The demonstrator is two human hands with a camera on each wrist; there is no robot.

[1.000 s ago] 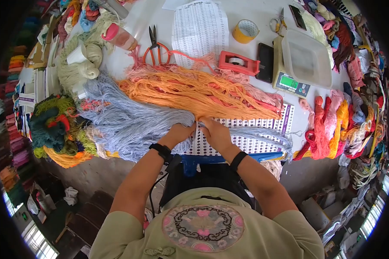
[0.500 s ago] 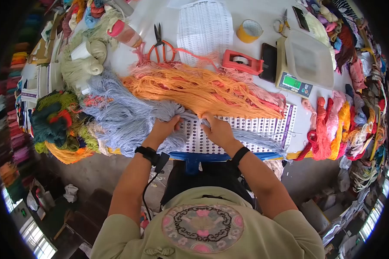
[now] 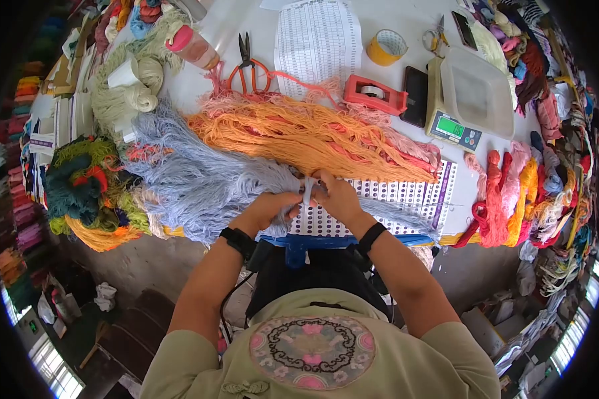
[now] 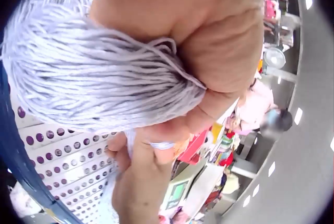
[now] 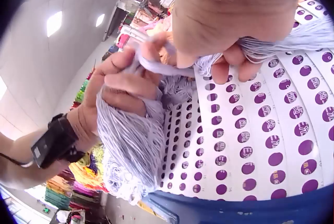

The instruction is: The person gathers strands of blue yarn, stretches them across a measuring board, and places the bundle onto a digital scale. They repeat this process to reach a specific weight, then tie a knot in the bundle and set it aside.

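Observation:
A large bundle of pale blue-grey yarn [image 3: 206, 183] spreads over the left half of the work area. My left hand [image 3: 271, 207] grips its gathered end, with the loose threads hanging out below the fingers in the right wrist view. Close beside it, my right hand [image 3: 338, 199] holds a thin skein of the same yarn [image 5: 292, 41] in curled fingers. A narrow twisted strand [image 5: 167, 69] stretches between the two hands. Under them lie white cards with rows of purple dots [image 3: 406, 189]. Part of the right hand is hidden behind the left in the left wrist view.
Orange yarn [image 3: 293, 136] lies just beyond both hands. Farther back are red-handled scissors [image 3: 248, 73], a printed sheet [image 3: 318, 46], a red tape dispenser [image 3: 375, 95], a phone [image 3: 415, 96] and a scale [image 3: 452, 130]. Coloured skeins [image 3: 492, 199] hang at the right edge.
The hands were together, then the left drew away leftward with the bundle, pulling a strand out. Now it is back near the right hand, with the strand raised between them.

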